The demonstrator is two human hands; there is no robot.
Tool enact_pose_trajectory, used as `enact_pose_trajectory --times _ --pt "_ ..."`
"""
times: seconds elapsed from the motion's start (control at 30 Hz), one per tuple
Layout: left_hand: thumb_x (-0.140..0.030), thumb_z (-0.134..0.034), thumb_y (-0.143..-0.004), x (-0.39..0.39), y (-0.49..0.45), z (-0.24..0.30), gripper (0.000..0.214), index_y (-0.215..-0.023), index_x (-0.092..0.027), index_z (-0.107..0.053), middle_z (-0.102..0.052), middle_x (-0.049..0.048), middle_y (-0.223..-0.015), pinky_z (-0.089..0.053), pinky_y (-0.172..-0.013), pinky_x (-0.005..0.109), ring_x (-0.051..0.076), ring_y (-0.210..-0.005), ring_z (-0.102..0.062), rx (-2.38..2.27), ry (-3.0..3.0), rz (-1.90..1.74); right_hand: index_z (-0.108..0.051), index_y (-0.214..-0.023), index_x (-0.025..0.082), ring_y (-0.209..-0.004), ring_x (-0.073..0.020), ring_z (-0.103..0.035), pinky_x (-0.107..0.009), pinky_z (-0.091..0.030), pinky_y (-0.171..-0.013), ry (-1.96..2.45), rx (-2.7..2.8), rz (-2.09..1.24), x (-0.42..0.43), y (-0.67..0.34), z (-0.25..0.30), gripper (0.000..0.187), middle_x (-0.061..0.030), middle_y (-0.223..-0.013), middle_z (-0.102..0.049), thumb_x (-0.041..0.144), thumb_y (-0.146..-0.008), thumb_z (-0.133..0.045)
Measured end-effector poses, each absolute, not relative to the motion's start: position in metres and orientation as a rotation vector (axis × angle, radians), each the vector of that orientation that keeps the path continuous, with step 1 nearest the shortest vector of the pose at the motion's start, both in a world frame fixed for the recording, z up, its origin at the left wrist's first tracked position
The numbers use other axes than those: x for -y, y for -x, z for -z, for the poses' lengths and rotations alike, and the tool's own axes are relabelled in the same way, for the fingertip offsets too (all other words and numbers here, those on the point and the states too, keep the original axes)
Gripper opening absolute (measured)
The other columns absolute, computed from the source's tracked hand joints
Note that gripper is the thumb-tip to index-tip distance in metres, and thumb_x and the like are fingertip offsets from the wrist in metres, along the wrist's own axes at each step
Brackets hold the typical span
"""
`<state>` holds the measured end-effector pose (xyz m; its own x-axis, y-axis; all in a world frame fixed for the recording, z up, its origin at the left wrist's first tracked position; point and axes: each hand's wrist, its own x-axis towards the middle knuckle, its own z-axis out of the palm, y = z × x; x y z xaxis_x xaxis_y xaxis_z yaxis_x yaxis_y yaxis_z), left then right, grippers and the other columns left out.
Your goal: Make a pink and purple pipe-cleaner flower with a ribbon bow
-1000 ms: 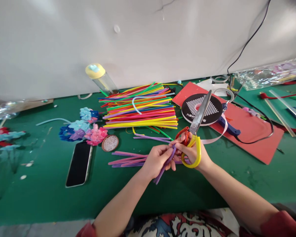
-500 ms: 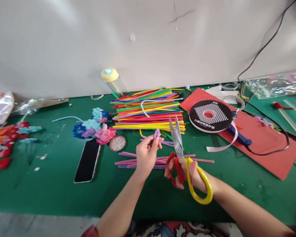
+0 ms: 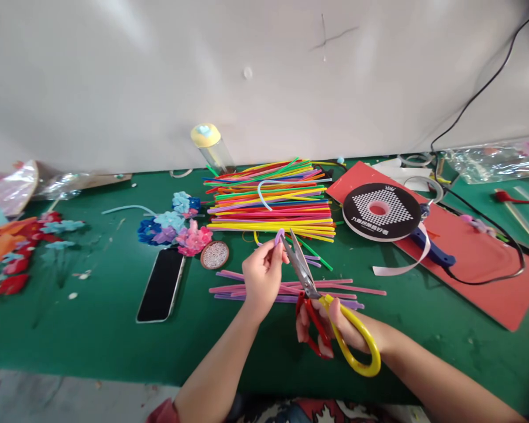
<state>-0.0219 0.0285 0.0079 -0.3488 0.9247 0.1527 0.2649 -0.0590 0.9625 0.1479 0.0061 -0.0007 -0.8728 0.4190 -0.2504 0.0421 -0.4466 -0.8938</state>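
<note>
My left hand pinches a small purple pipe-cleaner loop, held up above the green table. My right hand grips scissors with one red and one yellow handle. The blades point up and left, and their tips meet the loop right beside my left fingertips. Under both hands lie a few purple and pink pipe cleaners on the table.
A big stack of coloured pipe cleaners lies behind my hands. Left of it are fuzzy flowers, a phone and a small round disc. A ribbon spool sits on a red board to the right.
One second ago both hands held a purple bundle together. My left hand has since lifted the small loop, and the scissors have swung down, then closed in on it with their blades now narrower.
</note>
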Motion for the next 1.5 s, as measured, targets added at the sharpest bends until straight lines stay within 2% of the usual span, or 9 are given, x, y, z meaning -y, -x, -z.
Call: enact_pose_trajectory --times 0.33,0.47,0.6,0.73,0.93,1.0,1.17,1.3,1.5 --pt "-0.018 -0.048 -0.082 -0.023 0.016 -0.006 0.022 -0.063 -0.014 -0.059 -0.057 -0.0013 -0.055 -0.039 -0.050 0.017 0.006 -0.048 -0.049 -1.665 -1.727 -1.347 -0.045 -0.089 0.015 -0.045 -0.0040 -0.044 -0.020 -0.037 -0.044 0.649 1.334 -2.363 -0.007 -0.148 0.007 0.061 -0.0065 -0.085 -0.055 0.069 -0.078 -0.018" --pt "-0.013 -0.048 -0.082 -0.022 0.014 -0.005 0.018 -0.069 -0.014 -0.061 -0.058 -0.0013 -0.056 -0.041 -0.053 0.016 0.007 -0.052 -0.054 -1.624 -1.857 -1.359 -0.042 -0.084 0.016 -0.042 -0.0038 -0.042 -0.018 -0.033 -0.039 0.652 1.264 -2.353 -0.008 -0.145 0.007 0.062 -0.0064 -0.081 -0.056 0.072 -0.075 -0.018" --pt "-0.011 -0.048 -0.081 -0.023 0.014 -0.005 0.018 -0.070 -0.014 -0.062 -0.059 -0.0005 -0.056 -0.042 -0.053 0.016 0.007 -0.053 -0.056 -1.613 -1.920 -1.372 -0.041 -0.080 0.016 -0.039 -0.0035 -0.041 -0.017 -0.030 -0.035 0.685 1.222 -2.342 -0.008 -0.144 0.008 0.063 -0.0039 -0.076 -0.055 0.075 -0.072 -0.020" --pt "-0.012 -0.048 -0.081 -0.023 0.014 -0.006 0.017 -0.073 -0.014 -0.063 -0.059 -0.0007 -0.055 -0.042 -0.051 0.015 0.007 -0.051 -0.055 -1.619 -1.953 -1.382 -0.042 -0.072 0.016 -0.034 -0.0036 -0.040 -0.017 -0.029 -0.031 0.763 1.201 -2.319 -0.008 -0.142 0.006 0.065 0.0023 -0.060 -0.048 0.077 -0.069 -0.022" --pt "-0.012 -0.047 -0.082 -0.023 0.015 -0.006 0.018 -0.077 -0.015 -0.064 -0.062 0.0007 -0.058 -0.044 -0.052 0.017 0.008 -0.050 -0.056 -1.627 -2.034 -1.369 -0.042 -0.063 0.016 -0.030 -0.0053 -0.042 -0.017 -0.031 -0.031 1.026 1.313 -2.192 -0.008 -0.144 -0.009 0.060 0.0042 -0.046 -0.046 0.073 -0.073 -0.028" --pt "-0.011 -0.047 -0.081 -0.022 0.016 -0.006 0.018 -0.079 -0.015 -0.064 -0.066 0.0027 -0.063 -0.047 -0.056 0.018 0.010 -0.057 -0.060 -1.618 -2.083 -1.375 -0.041 -0.059 0.016 -0.029 -0.0049 -0.040 -0.017 -0.029 -0.031 1.037 1.335 -2.191 -0.007 -0.144 -0.010 0.059 0.0044 -0.043 -0.044 0.072 -0.074 -0.030" --pt "-0.009 -0.047 -0.081 -0.024 0.019 -0.003 0.019 -0.089 -0.014 -0.063 -0.069 0.0062 -0.074 -0.049 -0.062 0.021 0.013 -0.068 -0.063 -1.652 -2.174 -1.429 -0.032 -0.051 0.019 -0.025 -0.0019 -0.022 -0.016 -0.016 -0.027 1.096 1.084 -2.131 -0.008 -0.141 0.001 0.055 0.0092 -0.035 -0.029 0.069 -0.075 -0.035" --pt "-0.007 -0.048 -0.080 -0.029 0.024 0.000 0.020 -0.094 -0.015 -0.061 -0.067 0.0068 -0.079 -0.050 -0.069 0.026 0.014 -0.074 -0.061 -1.691 -2.278 -1.471 -0.034 -0.052 0.019 -0.027 -0.0028 -0.024 -0.017 -0.018 -0.028 1.058 1.012 -2.041 -0.016 -0.142 0.005 0.053 0.0080 -0.036 -0.032 0.066 -0.078 -0.035" --pt "-0.020 -0.056 -0.078 -0.030 0.025 0.004 0.027 -0.105 -0.015 -0.056 -0.060 0.0127 -0.104 -0.044 -0.082 0.044 0.026 -0.097 -0.054 -1.829 -2.393 -0.963 -0.037 -0.054 0.019 -0.029 -0.0049 -0.028 -0.019 -0.021 -0.031 1.078 1.082 -1.826 -0.022 -0.146 -0.005 0.051 0.0065 -0.035 -0.034 0.063 -0.081 -0.034"
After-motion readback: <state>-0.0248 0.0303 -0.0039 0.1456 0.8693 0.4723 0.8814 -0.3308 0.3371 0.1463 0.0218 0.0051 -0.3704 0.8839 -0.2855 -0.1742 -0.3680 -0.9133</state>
